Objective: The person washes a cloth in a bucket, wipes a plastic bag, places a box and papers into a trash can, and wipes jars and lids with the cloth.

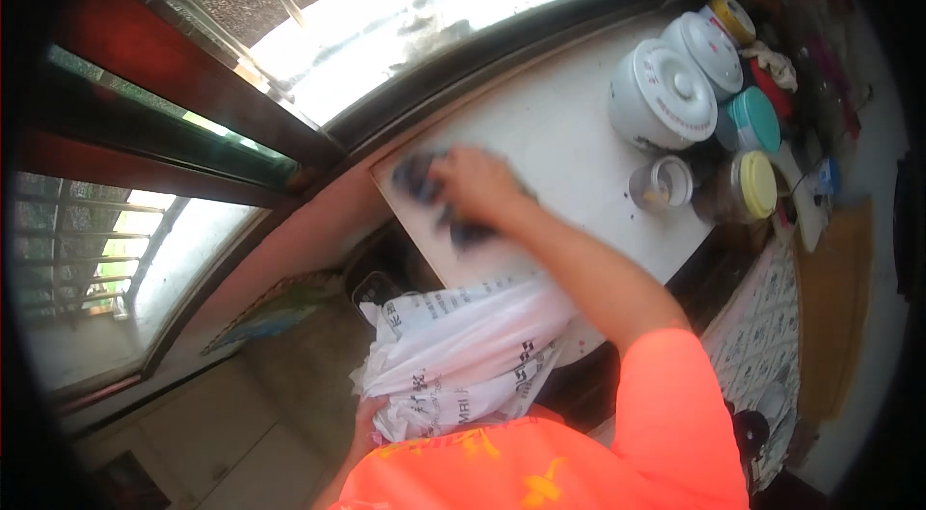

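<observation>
My right hand (477, 184) presses a dark bluish-grey cloth (417, 176) onto a white tabletop (564, 163), close to its left corner. Motion blurs both the hand and the cloth. Low in the view, my left hand (366, 419) grips the side of a white plastic bag (463, 356) with dark print. The bag lies bunched against my front and reaches up to the table's near edge. Much of the left hand is hidden behind the bag, and whatever is inside the bag does not show.
On the table's right stand two white lidded pots (666, 95), a clear cup (663, 185), a jar with a yellow lid (757, 184) and a tub with a teal lid (755, 120). A barred window (318, 57) borders the far side. A brown board (837, 308) is at the right.
</observation>
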Demonstrator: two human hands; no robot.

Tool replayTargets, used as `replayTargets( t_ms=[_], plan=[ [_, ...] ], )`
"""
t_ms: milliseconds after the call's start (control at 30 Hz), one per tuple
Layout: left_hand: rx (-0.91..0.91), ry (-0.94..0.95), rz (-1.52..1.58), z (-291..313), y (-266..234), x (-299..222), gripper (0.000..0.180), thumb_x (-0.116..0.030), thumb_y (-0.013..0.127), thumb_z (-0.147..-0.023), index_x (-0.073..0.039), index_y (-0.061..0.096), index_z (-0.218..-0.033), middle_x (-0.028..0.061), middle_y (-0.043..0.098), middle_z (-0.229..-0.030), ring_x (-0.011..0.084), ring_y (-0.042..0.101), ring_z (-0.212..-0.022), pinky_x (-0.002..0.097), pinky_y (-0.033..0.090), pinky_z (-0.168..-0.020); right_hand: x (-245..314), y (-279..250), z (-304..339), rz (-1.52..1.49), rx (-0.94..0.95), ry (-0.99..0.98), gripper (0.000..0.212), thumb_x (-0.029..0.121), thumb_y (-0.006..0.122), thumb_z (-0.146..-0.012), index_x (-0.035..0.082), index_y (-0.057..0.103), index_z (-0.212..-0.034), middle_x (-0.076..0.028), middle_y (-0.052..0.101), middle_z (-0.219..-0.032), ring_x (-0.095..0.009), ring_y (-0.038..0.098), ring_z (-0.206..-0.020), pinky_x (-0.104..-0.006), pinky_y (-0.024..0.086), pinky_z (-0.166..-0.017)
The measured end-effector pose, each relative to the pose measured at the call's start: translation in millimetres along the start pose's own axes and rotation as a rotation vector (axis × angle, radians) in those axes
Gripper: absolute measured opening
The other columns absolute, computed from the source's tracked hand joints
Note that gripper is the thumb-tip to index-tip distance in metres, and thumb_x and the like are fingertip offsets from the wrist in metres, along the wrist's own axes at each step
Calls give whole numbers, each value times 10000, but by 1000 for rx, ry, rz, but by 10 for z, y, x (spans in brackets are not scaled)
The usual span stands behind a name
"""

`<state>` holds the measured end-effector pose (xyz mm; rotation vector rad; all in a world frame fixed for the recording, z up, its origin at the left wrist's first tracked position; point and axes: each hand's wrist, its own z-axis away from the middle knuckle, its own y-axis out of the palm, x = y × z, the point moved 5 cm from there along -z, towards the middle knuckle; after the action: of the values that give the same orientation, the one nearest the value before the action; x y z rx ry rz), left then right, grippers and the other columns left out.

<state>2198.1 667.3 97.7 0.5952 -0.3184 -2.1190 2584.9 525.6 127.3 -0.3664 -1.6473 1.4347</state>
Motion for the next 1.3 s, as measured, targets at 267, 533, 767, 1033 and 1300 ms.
replayTargets(
  t_ms=[267,533,767,1033,1300],
  plan=[
    [100,50,152,-3,278,39,702,-313,556,-815,-64,333,-1433,144,487,-1363,329,500,-1218,457,362,-1075,-1301,-479,617,115,-218,240,290,301,686,-781,261,628,-1063,-12,556,-1100,-249,517,-1111,-449,426,-896],
    [71,-8,-17,-83,-9,-87,686,-431,505,-846,-60,359,-1404,183,501,-1314,376,530,-1135,503,430,-990,-1183,-339,2028,2,-314,562,260,230,713,-754,226,636,-1002,-39,553,-1023,-272,544,-1034,-421,449,-863],
    [141,-75,-99,-65,89,-148,678,-452,487,-849,-59,371,-1390,192,510,-1287,381,536,-1105,514,443,-964,-511,52,2983,11,-313,832,265,160,701,-742,217,600,-979,-52,535,-994,-287,549,-989,-435,479,-805],
    [176,-87,-201,-113,92,-281,672,-477,467,-853,-59,385,-1373,201,520,-1255,387,543,-1071,526,458,-935,599,462,3014,5,-316,763,180,161,589,-792,75,592,-950,-104,526,-938,-327,567,-910,-421,513,-715],
    [240,-101,-258,-96,91,-318,669,-501,446,-856,-59,399,-1356,211,530,-1223,393,550,-1037,539,474,-906,402,14,3693,-257,200,1069,266,301,661,-778,187,617,-1014,-133,573,-1049,-354,595,-993,-470,497,-797]
  ],
)
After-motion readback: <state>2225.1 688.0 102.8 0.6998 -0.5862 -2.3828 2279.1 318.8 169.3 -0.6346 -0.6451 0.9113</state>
